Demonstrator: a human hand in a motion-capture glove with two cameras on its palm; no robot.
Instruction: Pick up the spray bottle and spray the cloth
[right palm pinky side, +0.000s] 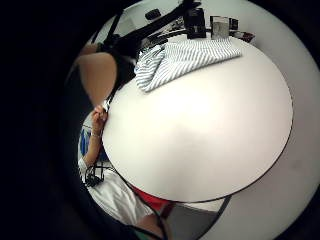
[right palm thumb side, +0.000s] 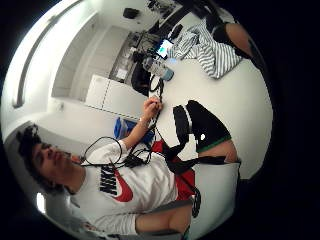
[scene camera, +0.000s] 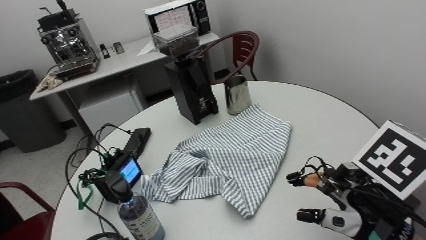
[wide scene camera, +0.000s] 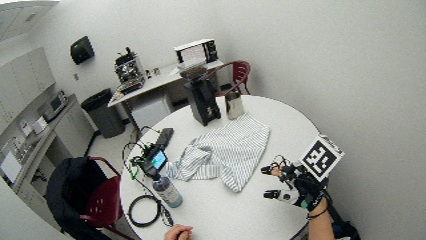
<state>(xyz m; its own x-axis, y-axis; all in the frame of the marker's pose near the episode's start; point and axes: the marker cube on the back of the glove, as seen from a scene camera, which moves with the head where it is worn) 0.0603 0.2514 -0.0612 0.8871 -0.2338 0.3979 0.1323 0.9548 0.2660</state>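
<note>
Striped blue-and-white cloth (scene camera: 226, 160) lies crumpled and half spread across the middle of a round white tabletop (scene camera: 326, 125), its bunched end toward a clear plastic spray bottle with a black nozzle and a pale blue label (scene camera: 136, 215). The bottle stands upright near the tabletop's edge, just beside a small device with a lit blue screen (scene camera: 126, 172) and a tangle of black and green cables (scene camera: 86, 185). The person's gloved right hand (scene camera: 346, 205) hovers above the opposite side of the tabletop, well apart from the bottle and clear of the cloth's nearest corner. It holds nothing; whether its fingers are spread or curled cannot be told from these views. The little-finger-side palm view looks down on bare tabletop with the cloth at its far edge. The bare left hand (wide scene camera: 178, 232) rests at the tabletop's rim, near a coiled black cable (wide scene camera: 143, 211). Beyond the cloth stand a tall black coffee grinder with a clear hopper (scene camera: 190, 82) and a shiny metal pitcher (scene camera: 237, 95), side by side. A dark red chair (scene camera: 236, 47) sits behind them.
</note>
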